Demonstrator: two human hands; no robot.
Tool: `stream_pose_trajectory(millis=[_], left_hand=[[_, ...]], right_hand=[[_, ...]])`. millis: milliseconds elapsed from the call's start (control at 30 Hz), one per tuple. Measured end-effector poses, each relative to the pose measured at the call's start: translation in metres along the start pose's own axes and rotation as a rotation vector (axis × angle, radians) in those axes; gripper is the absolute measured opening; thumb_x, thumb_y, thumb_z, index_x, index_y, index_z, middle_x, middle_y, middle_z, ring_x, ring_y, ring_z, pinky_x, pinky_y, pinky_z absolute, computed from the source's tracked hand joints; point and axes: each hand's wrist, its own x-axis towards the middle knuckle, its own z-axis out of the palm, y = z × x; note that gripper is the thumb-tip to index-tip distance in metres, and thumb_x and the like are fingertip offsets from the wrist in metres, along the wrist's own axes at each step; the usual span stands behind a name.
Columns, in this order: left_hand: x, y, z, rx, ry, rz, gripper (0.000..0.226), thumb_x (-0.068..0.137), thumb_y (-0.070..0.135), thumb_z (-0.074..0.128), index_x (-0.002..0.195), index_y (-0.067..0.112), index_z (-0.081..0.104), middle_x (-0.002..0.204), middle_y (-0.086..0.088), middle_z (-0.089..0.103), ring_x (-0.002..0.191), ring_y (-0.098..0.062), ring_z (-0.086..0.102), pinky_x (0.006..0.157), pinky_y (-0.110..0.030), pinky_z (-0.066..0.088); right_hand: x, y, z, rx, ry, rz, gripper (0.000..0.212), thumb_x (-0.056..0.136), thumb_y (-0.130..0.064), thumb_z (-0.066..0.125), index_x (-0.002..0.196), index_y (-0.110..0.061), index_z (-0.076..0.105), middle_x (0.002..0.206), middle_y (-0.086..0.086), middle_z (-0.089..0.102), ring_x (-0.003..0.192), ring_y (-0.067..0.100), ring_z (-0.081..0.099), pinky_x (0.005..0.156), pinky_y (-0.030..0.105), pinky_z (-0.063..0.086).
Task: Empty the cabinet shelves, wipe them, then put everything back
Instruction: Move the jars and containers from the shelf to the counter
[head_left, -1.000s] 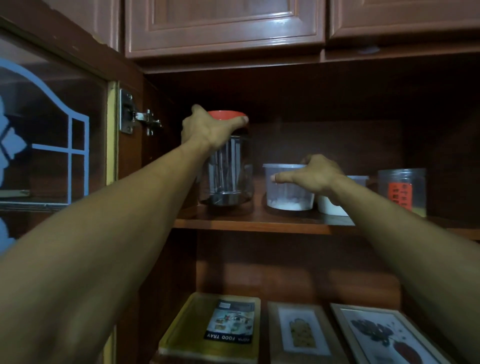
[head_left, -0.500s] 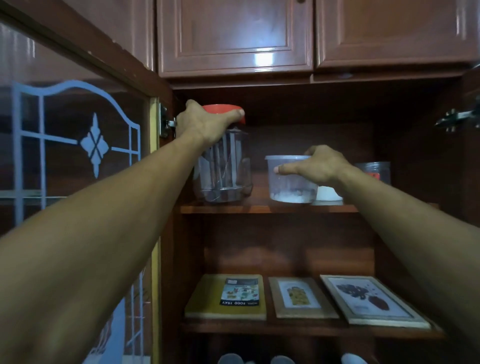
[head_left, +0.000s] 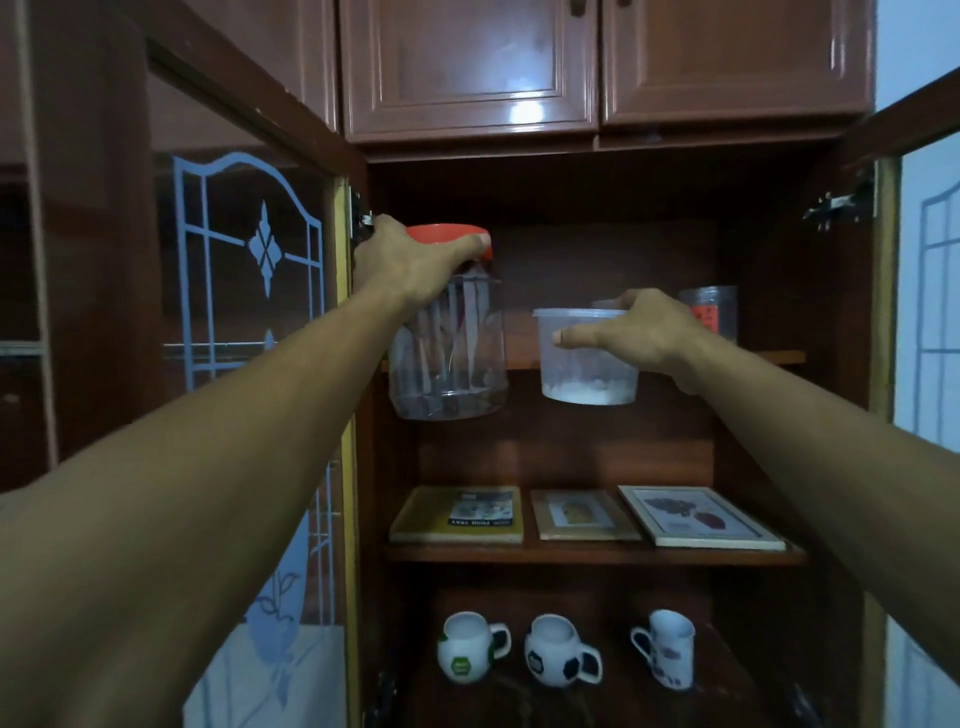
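Head view: the left hand (head_left: 415, 265) clamps the red lid (head_left: 447, 234) of a clear jar (head_left: 452, 364). The right hand (head_left: 639, 335) curls round a white tub (head_left: 587, 374). Both are held just off the top shelf (head_left: 779, 357)'s front edge. Both look light and slick, so gripping their bodies seems safer.

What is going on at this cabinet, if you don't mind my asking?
A person is emptying the open cabinet. The left hand grips a clear jar by its red lid, the right hand holds a tub with something white in it, both in the air before the top shelf. A labelled container sits on that shelf; flat frames and mugs sit lower down.
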Motion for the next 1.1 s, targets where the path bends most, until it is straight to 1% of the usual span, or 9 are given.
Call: stream_pose_trajectory(millis=[100, 267, 400, 533, 633, 767, 900, 1000, 1100], left_hand=[[-0.023, 0.003, -0.008, -0.004, -0.003, -0.009, 0.096, 0.068, 0.068, 0.072, 0.14, 0.015, 0.036, 0.131, -0.006, 0.048, 0.116, -0.025, 0.051, 0.087, -0.035, 0.048], [-0.059, 0.01, -0.021, -0.011, -0.007, -0.05, 0.095, 0.066, 0.069, 0.073, 0.137, 0.016, 0.039, 0.129, -0.005, 0.049, 0.114, -0.024, 0.053, 0.092, -0.04, 0.051], [-0.084, 0.009, -0.03, -0.008, -0.018, -0.071, 0.089, 0.067, 0.067, 0.073, 0.133, 0.018, 0.04, 0.125, -0.004, 0.05, 0.11, -0.024, 0.056, 0.083, -0.037, 0.055], [-0.106, 0.003, -0.039, 0.005, -0.03, -0.078, 0.086, 0.067, 0.068, 0.072, 0.131, 0.019, 0.043, 0.122, -0.002, 0.05, 0.108, -0.021, 0.053, 0.086, -0.035, 0.051], [-0.123, -0.005, -0.044, 0.0, -0.057, -0.077, 0.083, 0.068, 0.067, 0.072, 0.129, 0.019, 0.043, 0.118, 0.0, 0.049, 0.104, -0.018, 0.053, 0.08, -0.029, 0.048], [-0.145, -0.017, -0.054, -0.043, -0.094, -0.066, 0.077, 0.066, 0.066, 0.074, 0.123, 0.023, 0.043, 0.115, 0.003, 0.05, 0.101, -0.016, 0.054, 0.073, -0.025, 0.05], [-0.161, -0.029, -0.075, -0.05, -0.141, -0.055, 0.08, 0.066, 0.067, 0.074, 0.124, 0.023, 0.042, 0.116, 0.002, 0.049, 0.098, -0.017, 0.055, 0.065, -0.02, 0.047], [-0.173, -0.031, -0.089, -0.058, -0.166, -0.048, 0.081, 0.068, 0.065, 0.074, 0.128, 0.021, 0.042, 0.113, 0.004, 0.049, 0.096, -0.014, 0.054, 0.062, -0.017, 0.044], [-0.185, -0.031, -0.101, -0.071, -0.197, -0.045, 0.08, 0.069, 0.063, 0.074, 0.129, 0.021, 0.041, 0.111, 0.006, 0.048, 0.09, -0.01, 0.054, 0.058, -0.014, 0.04]], right_hand=[[-0.021, 0.001, -0.011, 0.019, -0.046, -0.004, 0.103, 0.051, -0.069, 0.08, 0.135, -0.017, 0.052, 0.128, 0.004, 0.06, 0.113, 0.025, 0.059, 0.096, 0.043, 0.051], [-0.05, 0.01, -0.026, 0.021, -0.083, -0.009, 0.09, 0.058, -0.064, 0.081, 0.128, -0.015, 0.054, 0.123, 0.004, 0.06, 0.109, 0.025, 0.06, 0.092, 0.042, 0.052], [-0.071, 0.02, -0.029, 0.05, -0.1, -0.022, 0.091, 0.063, -0.06, 0.08, 0.135, -0.015, 0.049, 0.133, 0.006, 0.053, 0.112, 0.023, 0.055, 0.091, 0.037, 0.049], [-0.095, 0.025, -0.026, 0.056, -0.089, -0.026, 0.092, 0.063, -0.059, 0.081, 0.138, -0.017, 0.047, 0.134, 0.004, 0.051, 0.099, 0.015, 0.051, 0.071, 0.025, 0.045], [-0.118, 0.026, -0.023, 0.025, -0.083, -0.026, 0.091, 0.063, -0.057, 0.082, 0.137, -0.017, 0.048, 0.136, 0.006, 0.051, 0.094, 0.012, 0.048, 0.057, 0.018, 0.037], [-0.153, 0.027, -0.017, 0.047, -0.064, -0.02, 0.088, 0.064, -0.054, 0.083, 0.136, -0.016, 0.05, 0.132, 0.004, 0.053, 0.097, 0.013, 0.051, 0.073, 0.024, 0.044], [-0.186, 0.021, -0.009, 0.044, -0.065, 0.033, 0.086, 0.063, -0.056, 0.082, 0.134, -0.017, 0.051, 0.123, 0.001, 0.057, 0.098, 0.015, 0.058, 0.078, 0.029, 0.051], [-0.204, 0.016, -0.004, 0.001, -0.051, 0.071, 0.091, 0.06, -0.062, 0.081, 0.134, -0.019, 0.051, 0.13, 0.003, 0.055, 0.108, 0.019, 0.057, 0.089, 0.037, 0.053], [-0.222, 0.01, -0.002, -0.006, -0.032, 0.092, 0.092, 0.058, -0.063, 0.081, 0.134, -0.019, 0.051, 0.135, 0.005, 0.052, 0.113, 0.021, 0.055, 0.092, 0.036, 0.05]])
